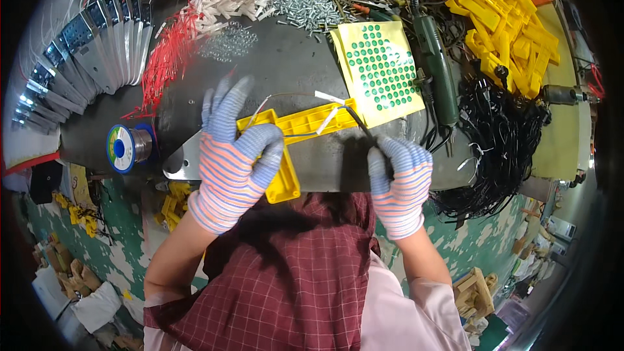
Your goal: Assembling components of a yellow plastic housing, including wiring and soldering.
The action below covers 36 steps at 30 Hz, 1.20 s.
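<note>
Left hand [229, 179] and right hand [403, 182] wore striped gloves [221, 205] in white, orange and blue, with blue-grey fingers [224, 117]; pale pink sleeves [437, 309] flanked a white-checked maroon cloth [292, 273]

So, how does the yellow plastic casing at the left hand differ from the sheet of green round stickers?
The yellow plastic casing has raised edges and arms branching at angles; the sticker sheet is flat and roughly rectangular. The casing is a plain, strong yellow, while the sticker sheet is paler, with rows of green dots. The left hand hides part of the casing; no hand covers the sticker sheet. Both share a yellow base colour.
</note>
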Available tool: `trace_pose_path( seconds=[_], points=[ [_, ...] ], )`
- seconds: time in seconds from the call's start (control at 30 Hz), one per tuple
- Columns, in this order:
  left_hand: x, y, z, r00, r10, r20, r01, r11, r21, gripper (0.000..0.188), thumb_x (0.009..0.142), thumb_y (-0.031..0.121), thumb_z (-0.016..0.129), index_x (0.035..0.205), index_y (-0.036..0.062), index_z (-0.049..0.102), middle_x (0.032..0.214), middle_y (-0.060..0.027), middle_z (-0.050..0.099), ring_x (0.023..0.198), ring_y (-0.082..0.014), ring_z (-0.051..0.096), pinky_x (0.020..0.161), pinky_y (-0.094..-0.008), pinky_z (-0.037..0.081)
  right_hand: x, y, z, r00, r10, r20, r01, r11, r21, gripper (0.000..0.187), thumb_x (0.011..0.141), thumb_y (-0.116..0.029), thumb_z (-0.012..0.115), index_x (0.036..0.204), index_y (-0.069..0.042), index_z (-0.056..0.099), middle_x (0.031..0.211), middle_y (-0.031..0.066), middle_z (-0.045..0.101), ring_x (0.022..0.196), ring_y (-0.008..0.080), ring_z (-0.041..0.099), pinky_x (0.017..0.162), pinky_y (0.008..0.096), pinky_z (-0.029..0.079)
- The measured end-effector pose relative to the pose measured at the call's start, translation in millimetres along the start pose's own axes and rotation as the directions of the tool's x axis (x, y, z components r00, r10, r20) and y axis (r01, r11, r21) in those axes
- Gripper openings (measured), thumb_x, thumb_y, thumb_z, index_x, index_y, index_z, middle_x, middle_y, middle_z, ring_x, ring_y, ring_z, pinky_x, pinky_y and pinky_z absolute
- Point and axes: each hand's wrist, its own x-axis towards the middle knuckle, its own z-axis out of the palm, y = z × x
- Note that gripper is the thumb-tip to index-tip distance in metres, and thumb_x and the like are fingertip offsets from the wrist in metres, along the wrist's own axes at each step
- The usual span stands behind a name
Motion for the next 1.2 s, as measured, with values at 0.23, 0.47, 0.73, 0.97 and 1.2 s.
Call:
trace_pose_path(
  seconds=[0.23, 0.47, 0.73, 0.97, 1.2],
  points=[
    [-10, -1, -8, 0.998, -0.059, 0.008, 0.06, 0.99, -0.129, 0.011, 0.081, 0.012, 0.068, 0.091, 0.0077, 0.065, 0.142, -0.0224, 0.047, 0.136, -0.0478, 0.04, 0.109, -0.0501, 0.037, 20, 1, 26, 1.0, -0.03, -0.009, 0.029, 0.997, -0.078, 0.023, 0.08, -0.013, 0.07, 0.103, -0.011, 0.066, 0.089, 0.0069, 0.065, 0.083, 0.028, 0.061, 0.08, 0.0411, 0.044],
    [-14, 16, -19, 0.982, -0.167, -0.09, 0.168, 0.986, 0.008, 0.03, 0.072, 0.012, 0.077, 0.099, 0.007, 0.064, 0.134, -0.0221, 0.05, 0.129, -0.0467, 0.043, 0.106, -0.0518, 0.038, 23, -9, 22, 0.997, -0.038, 0.06, 0.048, 0.983, -0.179, 0.037, 0.079, -0.022, 0.074, 0.112, -0.011, 0.065, 0.102, 0.0058, 0.064, 0.101, 0.027, 0.059, 0.092, 0.0443, 0.041],
    [-223, -60, -29, 0.254, -0.861, -0.441, 0.645, 0.491, -0.586, 0.057, 0.088, 0.01, 0.065, 0.14, 0.0037, 0.042, 0.138, -0.0117, 0.047, 0.12, -0.0224, 0.049, 0.104, -0.0372, 0.04, 39, -36, -3, 0.977, -0.199, -0.081, 0.2, 0.98, -0.002, 0.045, 0.074, -0.013, 0.076, 0.117, -0.007, 0.062, 0.115, 0.011, 0.062, 0.111, 0.0349, 0.055, 0.1, 0.0493, 0.042],
    [-209, -136, -19, 0.472, -0.874, -0.119, 0.55, 0.397, -0.735, 0.053, 0.089, 0.018, 0.068, 0.136, 0.0033, 0.048, 0.121, -0.0089, 0.059, 0.108, -0.0184, 0.054, 0.096, -0.0325, 0.045, 64, -130, 5, 0.811, -0.574, 0.112, 0.406, 0.691, 0.598, 0.036, 0.073, -0.011, 0.076, 0.107, -0.007, 0.065, 0.106, 0.0101, 0.064, 0.098, 0.0314, 0.061, 0.089, 0.0446, 0.049],
    [-215, -63, -100, 0.448, -0.846, 0.289, 0.749, 0.179, -0.638, 0.015, 0.094, 0.017, 0.062, 0.098, 0.0025, 0.062, 0.088, -0.0024, 0.063, 0.076, -0.0088, 0.058, 0.067, -0.0256, 0.048, 31, -183, 34, 0.61, -0.67, 0.424, 0.011, 0.542, 0.84, 0.048, 0.09, -0.026, 0.067, 0.13, -0.004, 0.053, 0.116, 0.0191, 0.064, 0.115, 0.038, 0.06, 0.097, 0.0426, 0.048]
  ],
)
